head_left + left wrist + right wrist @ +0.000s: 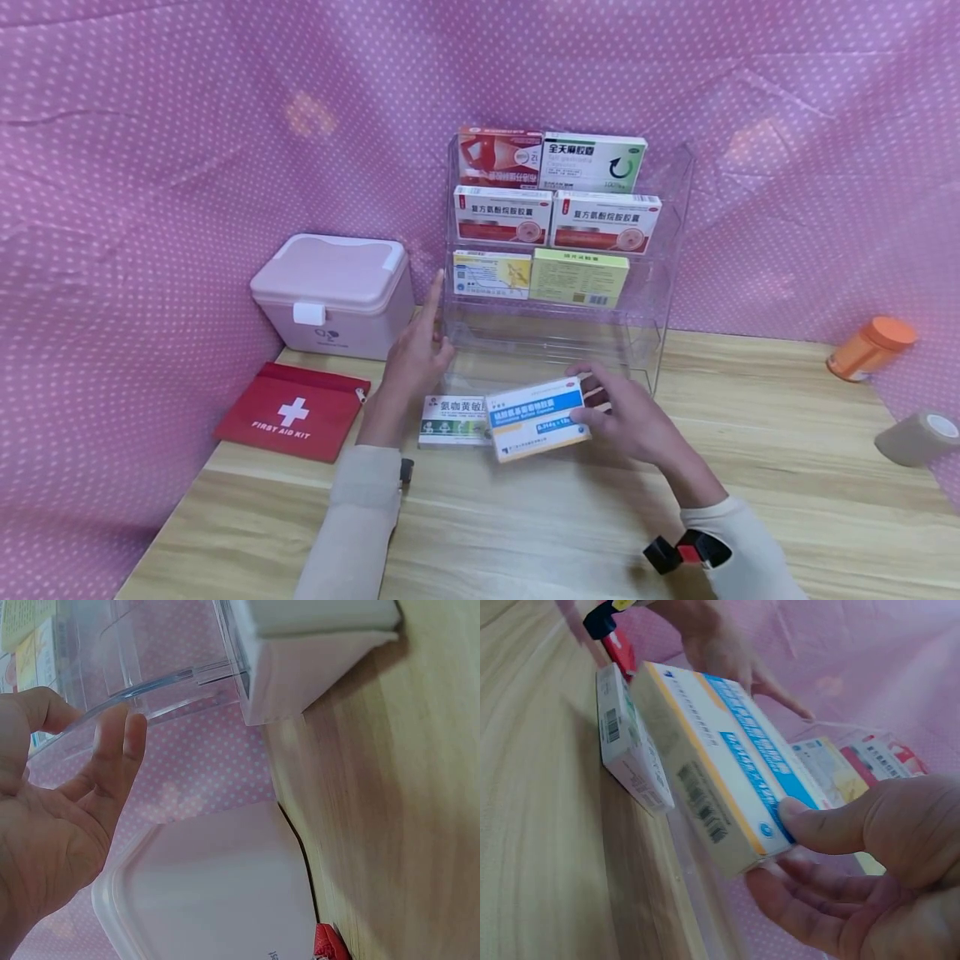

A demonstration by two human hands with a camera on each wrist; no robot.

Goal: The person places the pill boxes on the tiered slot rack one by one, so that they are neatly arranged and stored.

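My right hand (626, 417) holds a white, blue and orange capsule box (536, 421) by its right end, thumb on the printed face, fingers behind. In the right wrist view the box (712, 761) is tilted, its barcode side showing. It overlaps a white and green medicine box (450, 421) standing at the front of the clear display rack (543, 337). My left hand (416, 358) is at the rack's left side panel. In the left wrist view, the thumb and fingers of that hand (64, 802) pinch the panel's edge.
Several medicine boxes fill the rack's upper tiers, including a yellow-green box (579, 279). A lidded pink box (330, 292) and a red first aid pouch (294, 412) lie to the left. An orange bottle (870, 348) and a tan roll (917, 438) are at the right.
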